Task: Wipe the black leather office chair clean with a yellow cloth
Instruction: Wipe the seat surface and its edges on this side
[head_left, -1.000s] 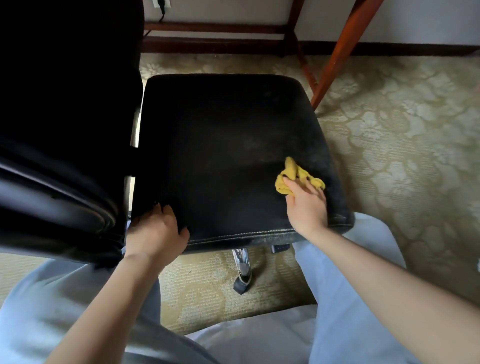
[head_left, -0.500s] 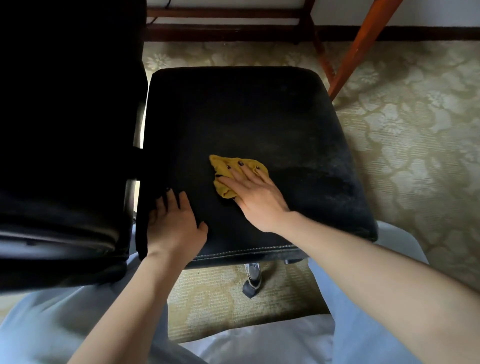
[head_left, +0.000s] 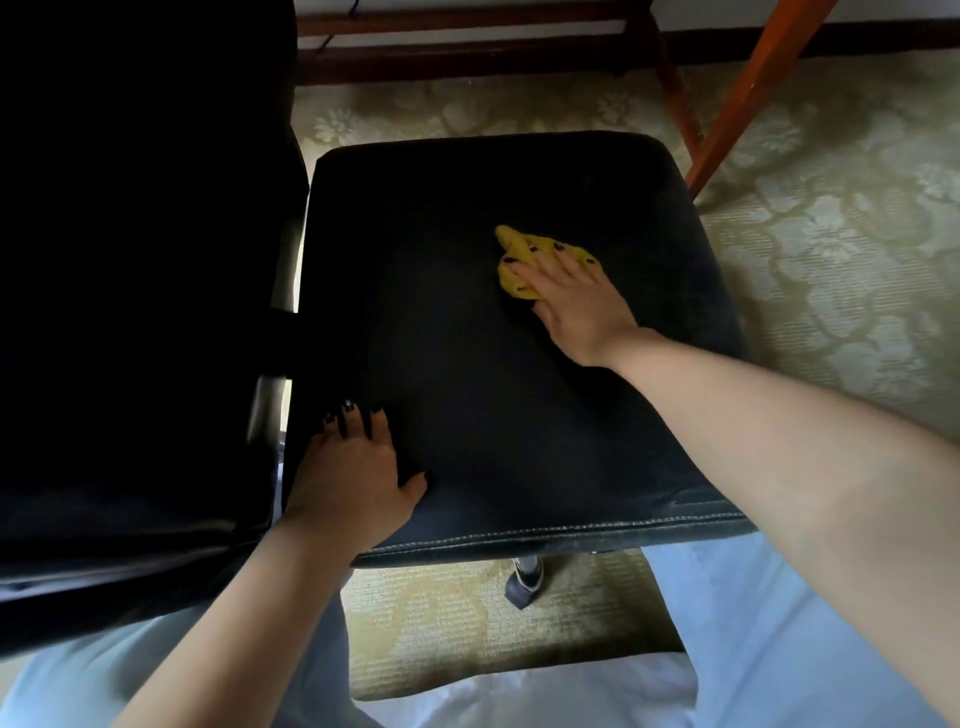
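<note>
Right hand (head_left: 576, 299), fingers flat and spread, presses the yellow cloth (head_left: 517, 283) on the black leather office chair (head_left: 467, 374) seat. The cloth is now right of centre, farther out than half a second ago. Left hand (head_left: 353, 467) lies flat, bracing the near-left corner. Sweep is mid-seat; far edge likely not yet wiped.

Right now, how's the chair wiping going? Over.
Left hand flat on the seat, near-left corner. Right hand presses the yellow cloth onto the seat, right of middle. No obstacle seen by the cloth.
</note>
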